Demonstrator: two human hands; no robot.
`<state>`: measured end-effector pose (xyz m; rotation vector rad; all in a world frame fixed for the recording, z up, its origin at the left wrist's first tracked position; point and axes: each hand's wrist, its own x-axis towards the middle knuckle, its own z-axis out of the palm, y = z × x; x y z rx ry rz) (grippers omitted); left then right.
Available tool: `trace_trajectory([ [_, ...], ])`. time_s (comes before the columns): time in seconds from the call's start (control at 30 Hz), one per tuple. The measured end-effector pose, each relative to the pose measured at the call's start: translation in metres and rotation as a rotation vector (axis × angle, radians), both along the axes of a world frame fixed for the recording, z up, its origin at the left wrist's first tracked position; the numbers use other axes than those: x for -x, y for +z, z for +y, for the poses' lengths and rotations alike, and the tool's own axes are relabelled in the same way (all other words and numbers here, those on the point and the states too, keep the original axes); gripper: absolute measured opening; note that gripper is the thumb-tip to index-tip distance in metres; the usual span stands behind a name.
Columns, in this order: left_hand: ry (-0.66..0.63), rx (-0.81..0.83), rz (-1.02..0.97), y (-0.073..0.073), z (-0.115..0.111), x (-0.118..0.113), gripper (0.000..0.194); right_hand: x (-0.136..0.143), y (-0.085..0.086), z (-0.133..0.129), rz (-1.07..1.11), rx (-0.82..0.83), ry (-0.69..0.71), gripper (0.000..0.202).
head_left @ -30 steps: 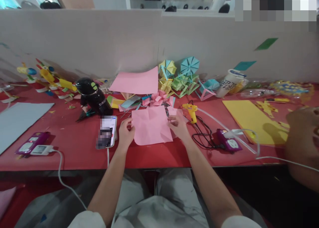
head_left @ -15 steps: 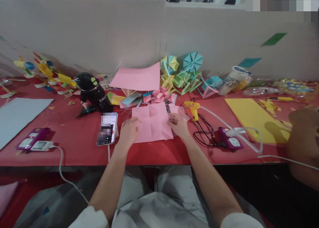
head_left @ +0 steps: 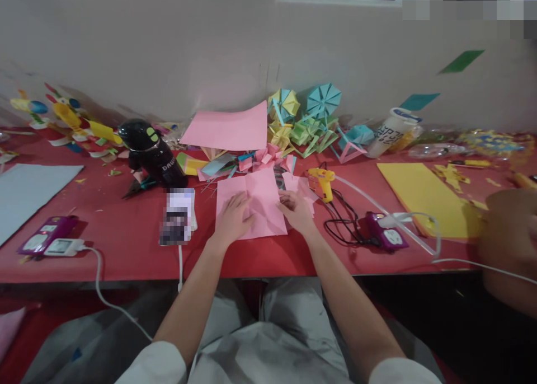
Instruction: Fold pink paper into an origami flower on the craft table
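A creased sheet of pink paper [head_left: 264, 185] lies on the red tabletop in front of me, a fold line running down it. My left hand [head_left: 235, 219] rests flat on the sheet's left half, fingers stretched out. At the right edge of the paper, my right hand [head_left: 296, 210] has its thumb and fingers bent together around the edge. Smaller pink paper pieces [head_left: 302, 186] lie just beyond the right hand. A yellow glue gun [head_left: 322, 182] lies to the right of them.
Left of the sheet are a phone [head_left: 178, 217] on a stand and a black bottle [head_left: 153, 154]. Folded paper models [head_left: 324, 100] stand along the partition. Yellow sheets [head_left: 423, 199], a purple power strip [head_left: 386, 230] and another person's arm [head_left: 505, 244] are on the right.
My left hand has slid right, from the sheet's left edge onto its surface. The right hand stays at the right edge. The whole view has shifted slightly.
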<state>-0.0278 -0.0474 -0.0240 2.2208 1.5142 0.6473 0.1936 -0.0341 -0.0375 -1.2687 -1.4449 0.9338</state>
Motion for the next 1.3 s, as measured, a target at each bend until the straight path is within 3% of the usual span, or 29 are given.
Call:
trace_trajectory([
  [0.17, 0.039, -0.015, 0.019, -0.005, -0.001, 0.005, 0.057, 0.009, 0.006, -0.006, -0.011, -0.026, 0.057, 0.032],
  [0.27, 0.064, -0.015, 0.024, -0.005, -0.002, 0.006, 0.059, 0.003, 0.005, -0.006, -0.079, -0.048, -0.026, 0.030],
  [0.4, 0.089, -0.013, 0.026, -0.001, -0.002, 0.010, 0.057, -0.011, -0.001, -0.004, -0.334, -0.129, -0.206, 0.029],
  [0.53, 0.125, -0.006, 0.029, 0.002, -0.001, 0.015, 0.059, -0.012, -0.002, -0.005, -0.613, -0.129, -0.222, 0.035],
  [0.63, 0.140, -0.008, 0.039, 0.002, -0.002, 0.016, 0.058, -0.006, 0.000, -0.006, -0.701, -0.084, -0.248, 0.041],
  [0.8, 0.145, -0.045, 0.032, 0.001, -0.003, 0.016, 0.054, -0.005, -0.002, -0.004, -0.629, -0.052, -0.236, 0.037],
  [1.07, 0.138, -0.066, 0.011, -0.002, -0.001, 0.021, 0.049, -0.024, -0.021, 0.005, -0.226, -0.089, -0.296, 0.026],
  [1.3, 0.149, -0.068, -0.003, -0.004, 0.000, 0.022, 0.046, -0.050, -0.004, -0.003, -0.158, -0.046, -0.283, 0.028],
])
